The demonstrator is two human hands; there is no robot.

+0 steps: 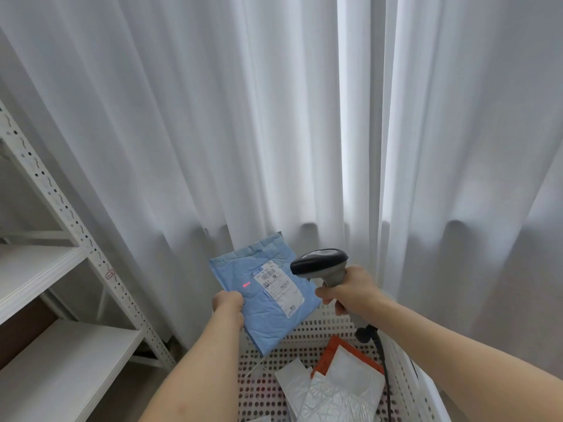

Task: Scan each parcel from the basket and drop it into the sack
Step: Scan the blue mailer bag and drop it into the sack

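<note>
Both hands are up over the basket. Her left hand pinches the blue parcel by its edge at about nine o'clock, holding it tilted with the white label facing up. At three o'clock of the parcel, the right hand wraps its fingers round the grey handle of the scanner, whose dark head points at the parcel; a red dot glows on the blue just left of the label. Below, at six o'clock, white parcels and an orange one lie in the perforated basket. White curtains hang behind, with shelving at nine o'clock.
</note>
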